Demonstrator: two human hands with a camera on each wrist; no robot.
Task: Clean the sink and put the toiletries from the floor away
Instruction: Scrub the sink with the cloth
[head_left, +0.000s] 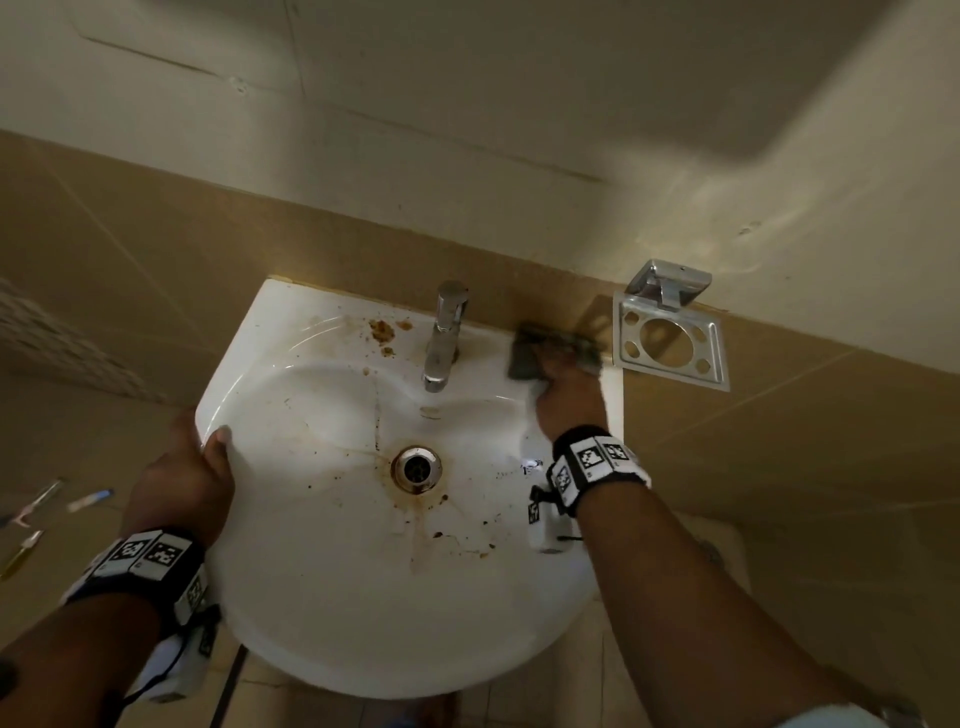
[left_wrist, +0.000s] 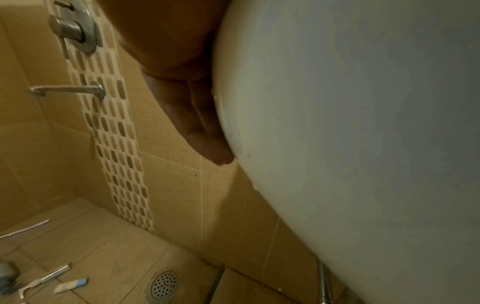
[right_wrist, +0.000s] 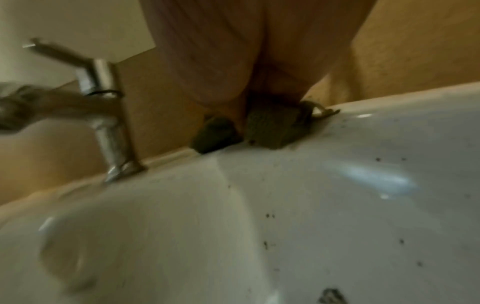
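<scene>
The stained white sink (head_left: 332, 597) hangs on the tan tiled wall. Your left hand (head_left: 179, 478) grips its left rim, thumb over the edge. Your right hand (head_left: 569, 397) presses a dark green scouring pad (head_left: 524, 356) onto the back ledge, right of the tap (head_left: 441, 338). Toiletries (left_wrist: 70, 284) lie on the floor.

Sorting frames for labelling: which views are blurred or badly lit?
Head view: dim, edges bowed, scrub pad under the right hand smeared. Right wrist view: motion blur on the tap, glare on the sink. Left wrist view: fairly sharp, left hand in shadow.
</scene>
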